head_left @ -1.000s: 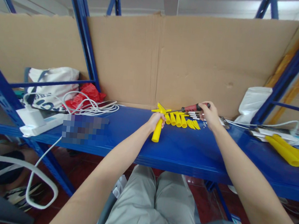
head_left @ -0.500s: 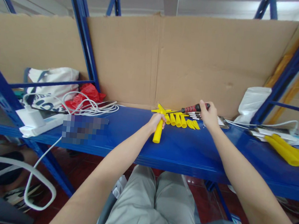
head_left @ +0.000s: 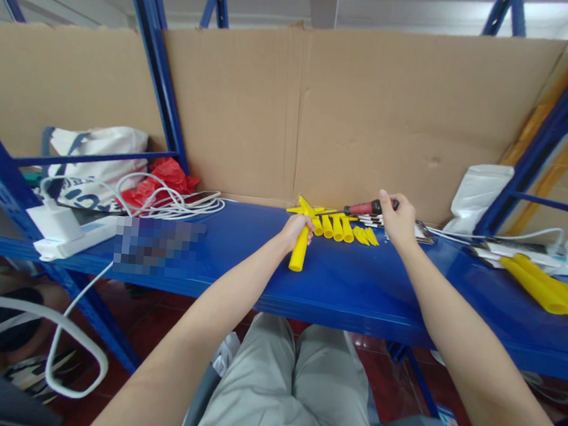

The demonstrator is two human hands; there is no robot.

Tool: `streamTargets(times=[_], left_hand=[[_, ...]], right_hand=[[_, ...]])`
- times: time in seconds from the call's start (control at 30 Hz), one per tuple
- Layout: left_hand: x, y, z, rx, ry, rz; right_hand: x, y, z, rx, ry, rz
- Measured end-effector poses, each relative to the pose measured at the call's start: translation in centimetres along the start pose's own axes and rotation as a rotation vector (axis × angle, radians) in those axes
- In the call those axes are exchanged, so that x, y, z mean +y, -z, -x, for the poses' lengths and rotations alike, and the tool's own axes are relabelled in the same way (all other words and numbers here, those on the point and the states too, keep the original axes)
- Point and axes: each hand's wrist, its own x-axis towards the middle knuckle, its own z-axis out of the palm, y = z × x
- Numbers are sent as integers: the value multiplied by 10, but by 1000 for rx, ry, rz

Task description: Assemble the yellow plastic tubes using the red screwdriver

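Note:
My left hand (head_left: 296,231) is wrapped round a yellow plastic piece (head_left: 298,258), a tube below with a crosswise, pointed head above the fist. In my right hand (head_left: 398,217) is the end of a screwdriver (head_left: 362,208) with a red and black handle. Its thin shaft points left and meets the yellow head; the tip's exact contact is too small to make out. Just right of my left hand, several yellow tubes (head_left: 337,228) lie in a row, and beside them are several small yellow pointed pieces (head_left: 365,236).
Larger yellow tubes (head_left: 541,284) lie at the right of the blue shelf (head_left: 240,255). White cables (head_left: 179,204), a red plastic bag (head_left: 167,176) and a power strip (head_left: 83,240) are on the left. Cardboard (head_left: 384,115) stands behind. A white packet (head_left: 479,198) leans by the right post.
Both hands keep nearly the same places. The screwdriver's handle markings look different and smeared now, as if it has turned. The whole view has shifted very slightly.

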Motion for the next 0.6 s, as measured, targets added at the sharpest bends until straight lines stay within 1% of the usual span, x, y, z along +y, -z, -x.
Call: streamTargets(times=[0.07,0.17,0.4,0.6], left_hand=[[0,-1,1,1,0,-5],[0,-1,1,-10,3,2],[1,-2,2,6,1,-6],[2,-2,5,-1,18,-23]], right_hand=[[-2,0,-1,22,6,-28],[-4,-1,0,17,26,-78],[-4,0,3,-3,40,-6],[-6,-1,3,-4,49,-96]])
